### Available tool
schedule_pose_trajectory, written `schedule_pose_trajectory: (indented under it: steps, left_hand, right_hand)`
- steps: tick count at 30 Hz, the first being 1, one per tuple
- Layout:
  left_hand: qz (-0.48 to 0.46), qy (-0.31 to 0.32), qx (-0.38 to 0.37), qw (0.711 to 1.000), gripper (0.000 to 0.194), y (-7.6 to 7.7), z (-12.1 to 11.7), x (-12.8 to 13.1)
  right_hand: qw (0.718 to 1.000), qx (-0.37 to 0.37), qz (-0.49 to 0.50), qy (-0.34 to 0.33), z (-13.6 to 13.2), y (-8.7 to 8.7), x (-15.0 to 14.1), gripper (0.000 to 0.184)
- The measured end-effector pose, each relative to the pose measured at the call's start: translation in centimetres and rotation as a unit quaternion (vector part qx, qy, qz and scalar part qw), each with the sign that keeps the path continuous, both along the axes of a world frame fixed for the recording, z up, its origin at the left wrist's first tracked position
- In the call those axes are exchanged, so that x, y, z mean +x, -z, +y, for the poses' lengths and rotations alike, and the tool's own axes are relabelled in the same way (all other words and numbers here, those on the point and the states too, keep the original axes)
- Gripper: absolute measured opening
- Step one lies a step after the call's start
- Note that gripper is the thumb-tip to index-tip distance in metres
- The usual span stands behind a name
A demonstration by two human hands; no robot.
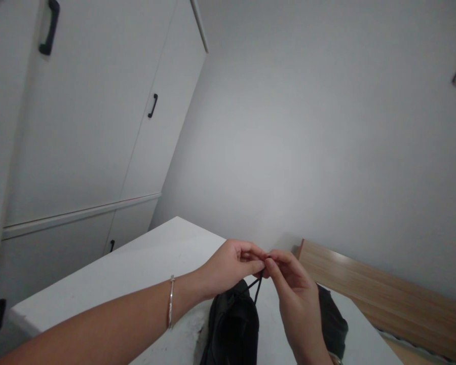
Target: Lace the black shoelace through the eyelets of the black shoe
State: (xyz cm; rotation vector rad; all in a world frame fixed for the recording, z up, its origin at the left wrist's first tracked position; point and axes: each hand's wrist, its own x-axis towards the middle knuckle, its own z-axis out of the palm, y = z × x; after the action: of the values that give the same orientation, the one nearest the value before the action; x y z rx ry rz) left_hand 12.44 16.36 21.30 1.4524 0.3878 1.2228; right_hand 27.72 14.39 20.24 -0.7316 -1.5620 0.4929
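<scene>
A black shoe (pixel 233 324) stands on the white table (pixel 137 274) near the bottom middle of the head view. A thin black lace (pixel 257 287) rises from it to my fingers. My left hand (pixel 231 266), with a silver bangle on the wrist, pinches the lace end from the left. My right hand (pixel 292 294) pinches it from the right, fingertips meeting the left hand's just above the shoe. A second black shoe (pixel 332 322) lies partly hidden behind my right hand.
A white wardrobe (pixel 99 126) with black handles fills the left side. A plain grey wall is ahead. A wooden board or bed frame (pixel 383 294) runs along the right, beyond the table's edge.
</scene>
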Motion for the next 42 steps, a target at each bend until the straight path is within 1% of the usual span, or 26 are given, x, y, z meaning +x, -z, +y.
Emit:
schedule_pose_trajectory:
  steps: [4, 7, 10, 13, 15, 17, 18, 19, 20, 22, 23, 26, 28, 30, 32, 36, 38, 42]
  left_hand:
    - [-0.009, -0.026, 0.003, 1.000, 0.025, 0.3, 0.2, -0.1]
    - [0.005, -0.053, 0.012, 0.999, 0.025, 0.4, 0.4, -0.2]
    - [0.018, -0.067, 0.007, 0.998, 0.030, 0.8, 1.0, -0.8]
    - [0.035, -0.106, -0.001, 0.994, 0.034, 2.0, 2.0, -2.4]
    - [0.060, -0.124, 0.010, 0.990, 0.029, 3.1, 2.5, -4.1]
    - [0.100, -0.123, 0.033, 0.987, 0.021, 4.4, 2.5, -5.8]
    - [0.141, -0.126, 0.066, 0.980, 0.015, 4.9, 2.4, -6.6]
    - [0.193, -0.134, 0.118, 0.965, 0.010, 5.5, 2.2, -7.2]
    - [0.243, -0.143, 0.174, 0.944, 0.008, 6.0, 1.9, -7.6]
    - [0.321, -0.160, 0.279, 0.891, 0.010, 6.9, 1.5, -7.8]
    - [0.341, -0.166, 0.315, 0.870, 0.011, 7.3, 1.3, -7.7]
    - [0.384, -0.177, 0.381, 0.822, 0.015, 8.1, 1.2, -6.7]
    - [0.406, -0.184, 0.406, 0.798, 0.015, 8.3, 1.2, -5.9]
    - [0.425, -0.193, 0.417, 0.780, 0.015, 8.3, 1.1, -5.3]
    - [0.432, -0.200, 0.408, 0.779, 0.014, 8.1, 0.9, -4.9]
    - [0.420, -0.210, 0.362, 0.805, 0.014, 7.9, 0.4, -4.4]
    - [0.413, -0.209, 0.357, 0.811, 0.014, 8.0, 0.3, -4.1]
    - [0.420, -0.234, 0.361, 0.799, 0.013, 8.4, 0.4, -3.4]
  right_hand:
    - [0.998, -0.032, 0.046, -0.011, 0.0, 0.6, -0.2, 0.026]
    - [0.997, -0.061, 0.044, -0.019, 0.2, 0.8, 0.1, 0.030]
    - [0.996, -0.081, 0.026, 0.011, 0.5, 1.1, 1.2, 0.027]
    - [0.995, -0.084, 0.010, 0.055, 0.9, 1.9, 3.6, 0.027]
    - [0.993, -0.086, -0.040, 0.065, 1.0, 2.8, 5.6, 0.025]
    - [0.984, -0.081, -0.147, 0.058, 1.0, 3.9, 7.5, 0.021]
    - [0.974, -0.080, -0.207, 0.049, 0.9, 4.4, 8.2, 0.020]
    - [0.962, -0.075, -0.259, 0.040, 0.8, 5.0, 8.7, 0.019]
    - [0.952, -0.067, -0.298, 0.032, 0.7, 5.4, 9.0, 0.019]
    - [0.940, -0.051, -0.337, 0.022, 0.6, 6.2, 8.9, 0.019]
    - [0.937, -0.043, -0.345, 0.022, 0.5, 6.5, 8.7, 0.020]
    - [0.930, -0.031, -0.364, 0.035, 0.7, 7.1, 7.9, 0.019]
    - [0.925, -0.024, -0.375, 0.048, 1.0, 7.5, 7.7, 0.017]
    - [0.925, -0.018, -0.376, 0.049, 1.2, 7.8, 7.8, 0.017]
    - [0.927, -0.018, -0.371, 0.042, 1.3, 7.9, 7.9, 0.016]
    - [0.930, -0.040, -0.364, 0.035, 1.1, 7.7, 7.9, 0.020]
    - [0.932, -0.056, -0.357, 0.038, 1.1, 7.7, 7.8, 0.022]
    - [0.933, -0.063, -0.352, 0.038, 1.2, 8.1, 7.6, 0.021]
